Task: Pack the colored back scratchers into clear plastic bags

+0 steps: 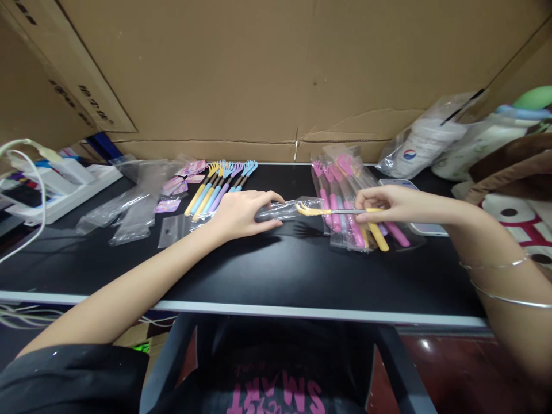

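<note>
My left hand is closed on a narrow clear plastic bag, its thumb and fingers along the bag's sides. Pinched in my right hand is a back scratcher with a yellow claw head and a metal shaft. The claw end lies at the bag's right end and seems to be inside it. Below and behind my right hand lies a pile of bagged back scratchers, mostly pink. Unbagged back scratchers in yellow, blue and purple lie behind my left hand.
Empty clear bags and pink-purple cards lie at the left, near a white power strip. A phone is partly under my right forearm. A bagged cup and a bottle stand back right. Cardboard walls the back.
</note>
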A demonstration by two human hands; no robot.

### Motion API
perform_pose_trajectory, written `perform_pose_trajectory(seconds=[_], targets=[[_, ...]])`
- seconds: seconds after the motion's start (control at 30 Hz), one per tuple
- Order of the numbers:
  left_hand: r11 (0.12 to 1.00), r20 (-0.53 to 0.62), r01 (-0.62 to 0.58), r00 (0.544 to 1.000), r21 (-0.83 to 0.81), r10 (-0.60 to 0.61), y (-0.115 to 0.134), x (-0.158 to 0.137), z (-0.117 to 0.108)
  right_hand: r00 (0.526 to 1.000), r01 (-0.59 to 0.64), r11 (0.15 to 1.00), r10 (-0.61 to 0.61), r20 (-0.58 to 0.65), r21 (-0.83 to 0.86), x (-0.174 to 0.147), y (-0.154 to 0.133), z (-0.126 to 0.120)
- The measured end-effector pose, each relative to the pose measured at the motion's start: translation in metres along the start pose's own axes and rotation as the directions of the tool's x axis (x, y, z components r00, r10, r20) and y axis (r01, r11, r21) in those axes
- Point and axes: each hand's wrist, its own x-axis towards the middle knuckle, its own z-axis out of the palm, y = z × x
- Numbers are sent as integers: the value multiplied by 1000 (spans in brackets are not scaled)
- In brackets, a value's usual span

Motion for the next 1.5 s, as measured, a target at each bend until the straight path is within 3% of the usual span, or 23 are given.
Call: perform_pose_trajectory(seconds=[0.1,0.47,0.83,1.07,1.3,1.5], targets=[[1000,12,24,1000,13,-24,1,0,0,998,-16,1000,17,63,-23,1,0,-1],[1000,78,17,997,-12,-16,-1,0,1,999,-13,998,11,34,56,9,-1,10],[993,43,-110,993,-28,111,-2,-2,3,999,38,999,-38,29,1,7,-3,9],[992,43,-123,991,-25,124,-2,-2,3,1000,22,1000,-22,9,-11,8,-3,14],[990,69,-134,988,-33,136,0,-3,4,983,82,973,-115,-145,-214,9,-21,27],[989,67,-146,987,-27,148,0,-3,4,930,73,912,-208,-303,-404,15,-28,49]])
